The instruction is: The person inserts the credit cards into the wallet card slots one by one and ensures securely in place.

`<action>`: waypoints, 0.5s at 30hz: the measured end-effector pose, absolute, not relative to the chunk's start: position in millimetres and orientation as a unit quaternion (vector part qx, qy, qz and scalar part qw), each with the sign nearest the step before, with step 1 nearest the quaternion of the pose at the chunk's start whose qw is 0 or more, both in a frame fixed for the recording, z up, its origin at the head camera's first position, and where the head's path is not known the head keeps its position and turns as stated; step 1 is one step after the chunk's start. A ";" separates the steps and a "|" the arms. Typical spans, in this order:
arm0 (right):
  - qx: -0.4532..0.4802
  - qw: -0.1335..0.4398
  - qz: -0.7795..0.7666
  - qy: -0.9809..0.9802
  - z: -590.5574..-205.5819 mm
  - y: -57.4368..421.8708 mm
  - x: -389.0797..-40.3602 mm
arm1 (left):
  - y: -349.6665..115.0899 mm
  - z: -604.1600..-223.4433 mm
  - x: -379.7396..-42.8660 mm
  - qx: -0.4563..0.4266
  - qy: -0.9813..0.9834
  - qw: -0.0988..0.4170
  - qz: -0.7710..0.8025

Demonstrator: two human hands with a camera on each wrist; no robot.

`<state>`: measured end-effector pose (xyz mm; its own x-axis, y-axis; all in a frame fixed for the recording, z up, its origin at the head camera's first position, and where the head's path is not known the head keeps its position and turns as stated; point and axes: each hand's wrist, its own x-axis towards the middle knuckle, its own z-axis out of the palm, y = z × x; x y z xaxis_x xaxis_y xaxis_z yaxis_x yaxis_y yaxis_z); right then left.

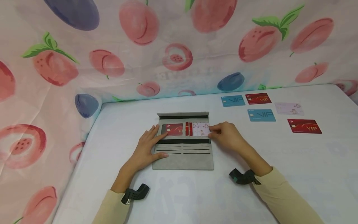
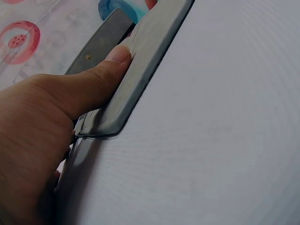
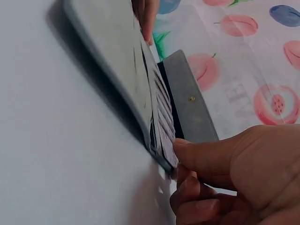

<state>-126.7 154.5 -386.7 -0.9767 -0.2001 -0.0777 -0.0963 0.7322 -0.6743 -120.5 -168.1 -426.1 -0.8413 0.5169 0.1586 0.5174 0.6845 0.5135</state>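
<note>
A grey wallet (image 1: pixel 183 161) lies opened out on the white table. A red VIP card (image 1: pixel 174 129) shows in its upper left pocket. At upper right, a pale pink floral card (image 1: pixel 200 129) lies beside narrow red strips. My left hand (image 1: pixel 146 146) rests on the wallet's left side with fingers spread; its thumb (image 2: pixel 117 58) presses the lower panel in the left wrist view. With thumb and curled fingers, my right hand (image 1: pixel 227 137) pinches the floral card's right edge. The right wrist view shows that hand (image 3: pixel 234 173) at the wallet's side, the card mostly hidden there.
Right of the wallet, toward the back, lie two blue VIP cards (image 1: pixel 233 100), two red VIP cards (image 1: pixel 305 126) and another pale floral card (image 1: pixel 289 109). A fruit-patterned cloth (image 1: pixel 148 74) hangs behind and left of the white table (image 1: pixel 123 115).
</note>
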 end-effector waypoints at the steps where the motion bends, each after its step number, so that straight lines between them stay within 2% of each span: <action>1: -0.085 0.071 -0.360 0.926 -386.8 154.2 -126.2 | -168.3 -426.1 -120.4 -0.282 -0.918 0.000 -0.280; 7: -0.120 0.078 -0.405 0.903 -384.7 149.0 -124.8 | -169.2 -426.7 -120.3 -0.280 -0.918 0.000 -0.281; 15: -0.034 0.078 -0.394 0.915 -379.2 155.4 -124.4 | -169.2 -427.6 -121.8 -0.286 -0.917 0.001 -0.279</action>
